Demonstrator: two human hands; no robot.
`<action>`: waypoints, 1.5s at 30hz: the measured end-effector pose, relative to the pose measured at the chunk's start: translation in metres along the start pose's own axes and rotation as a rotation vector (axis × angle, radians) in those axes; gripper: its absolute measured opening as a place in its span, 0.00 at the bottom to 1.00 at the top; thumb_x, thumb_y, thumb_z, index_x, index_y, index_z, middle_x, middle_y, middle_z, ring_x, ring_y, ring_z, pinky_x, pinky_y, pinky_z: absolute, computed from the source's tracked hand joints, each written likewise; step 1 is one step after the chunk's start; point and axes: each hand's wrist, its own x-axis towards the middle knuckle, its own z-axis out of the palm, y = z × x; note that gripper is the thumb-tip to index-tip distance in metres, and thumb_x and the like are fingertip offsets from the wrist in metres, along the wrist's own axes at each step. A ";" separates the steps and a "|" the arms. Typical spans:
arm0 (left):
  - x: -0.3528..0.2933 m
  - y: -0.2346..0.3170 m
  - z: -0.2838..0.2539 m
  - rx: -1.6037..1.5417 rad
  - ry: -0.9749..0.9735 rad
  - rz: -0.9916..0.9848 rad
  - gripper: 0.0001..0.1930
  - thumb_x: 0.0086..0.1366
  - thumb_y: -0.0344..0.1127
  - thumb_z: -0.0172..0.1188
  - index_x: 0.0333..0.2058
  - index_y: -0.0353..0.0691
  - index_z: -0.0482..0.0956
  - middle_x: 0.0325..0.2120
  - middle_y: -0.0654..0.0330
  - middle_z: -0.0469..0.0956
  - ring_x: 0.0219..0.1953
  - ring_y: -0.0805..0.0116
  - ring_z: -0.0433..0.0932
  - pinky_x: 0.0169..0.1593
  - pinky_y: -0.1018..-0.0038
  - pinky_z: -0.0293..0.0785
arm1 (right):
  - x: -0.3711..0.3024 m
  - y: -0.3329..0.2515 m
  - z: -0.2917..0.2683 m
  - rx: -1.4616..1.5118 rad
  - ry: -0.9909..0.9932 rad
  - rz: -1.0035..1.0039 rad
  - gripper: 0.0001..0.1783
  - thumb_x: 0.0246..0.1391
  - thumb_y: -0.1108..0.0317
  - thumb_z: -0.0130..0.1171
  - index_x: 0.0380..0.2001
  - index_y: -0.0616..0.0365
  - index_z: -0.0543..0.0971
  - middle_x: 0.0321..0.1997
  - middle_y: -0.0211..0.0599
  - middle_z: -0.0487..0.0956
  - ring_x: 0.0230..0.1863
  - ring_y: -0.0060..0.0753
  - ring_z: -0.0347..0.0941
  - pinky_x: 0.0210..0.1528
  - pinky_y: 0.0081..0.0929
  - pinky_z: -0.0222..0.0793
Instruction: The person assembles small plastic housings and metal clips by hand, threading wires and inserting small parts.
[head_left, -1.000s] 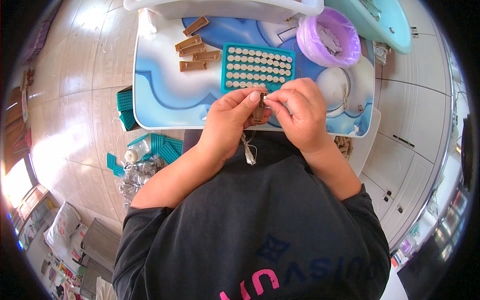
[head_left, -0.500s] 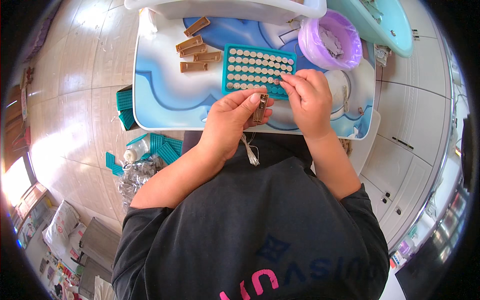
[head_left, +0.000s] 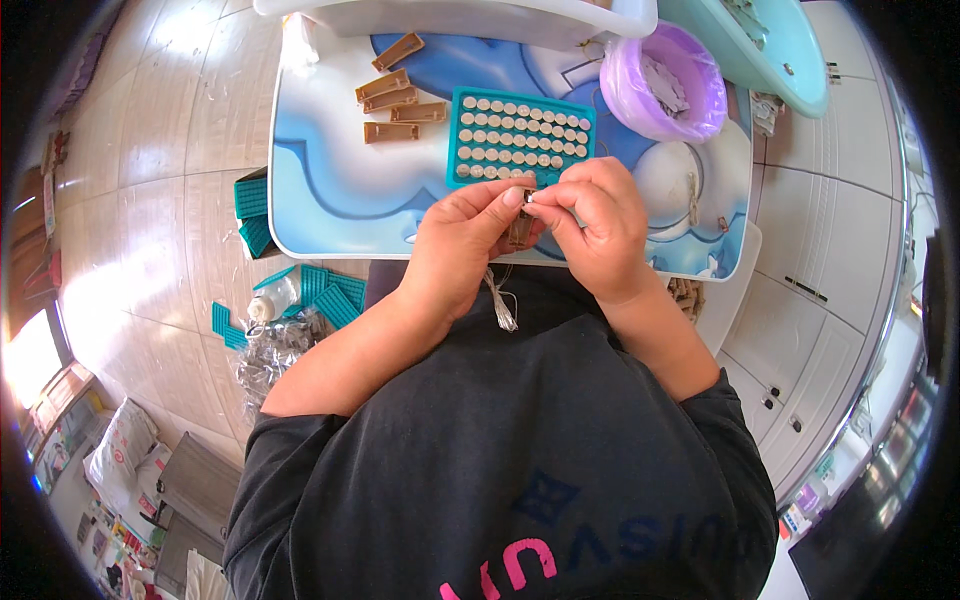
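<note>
My left hand point(head_left: 455, 235) is closed round a small brown plastic case point(head_left: 519, 232), held upright at the table's near edge. A bundle of thin silvery wire point(head_left: 503, 305) hangs below it. With thumb and forefinger, my right hand point(head_left: 598, 225) pinches a button cell at the case's top end; the fingertips cover most of it. Just beyond both hands lies a teal tray point(head_left: 453, 140) holding rows of round silvery button cells point(head_left: 520, 122). My hands hide part of its near edge.
Several brown cases point(head_left: 392, 100) lie at the table's point(head_left: 330, 200) far left. A purple lined bin point(head_left: 712, 105) and a turquoise basin point(head_left: 800, 75) stand at the far right, and a white tub point(head_left: 480, 18) at the back. Teal trays point(head_left: 340, 303) lie on the floor at left.
My right hand has come from the teal tray toward me and left, and its fingertips now meet the top of the brown case. My left hand keeps its hold.
</note>
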 end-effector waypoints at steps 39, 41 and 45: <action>0.002 -0.001 -0.001 -0.002 0.003 -0.005 0.15 0.67 0.36 0.50 0.47 0.32 0.72 0.35 0.58 0.78 0.35 0.70 0.78 0.41 0.73 0.77 | 0.003 -0.002 -0.002 0.078 -0.065 0.059 0.08 0.39 0.76 0.63 0.24 0.59 0.74 0.26 0.36 0.75 0.30 0.41 0.71 0.33 0.32 0.67; 0.002 -0.002 -0.002 -0.002 -0.002 -0.005 0.15 0.67 0.36 0.50 0.47 0.32 0.72 0.35 0.58 0.77 0.35 0.70 0.78 0.41 0.73 0.77 | 0.003 -0.003 -0.002 0.093 -0.073 0.095 0.07 0.40 0.77 0.63 0.24 0.59 0.74 0.26 0.36 0.75 0.30 0.41 0.71 0.33 0.32 0.67; 0.001 -0.001 -0.001 -0.003 0.000 0.005 0.15 0.67 0.36 0.50 0.47 0.32 0.72 0.34 0.59 0.78 0.34 0.71 0.78 0.41 0.74 0.77 | 0.003 -0.004 -0.003 0.101 -0.105 0.142 0.07 0.40 0.76 0.63 0.24 0.59 0.74 0.27 0.36 0.75 0.30 0.41 0.71 0.33 0.32 0.66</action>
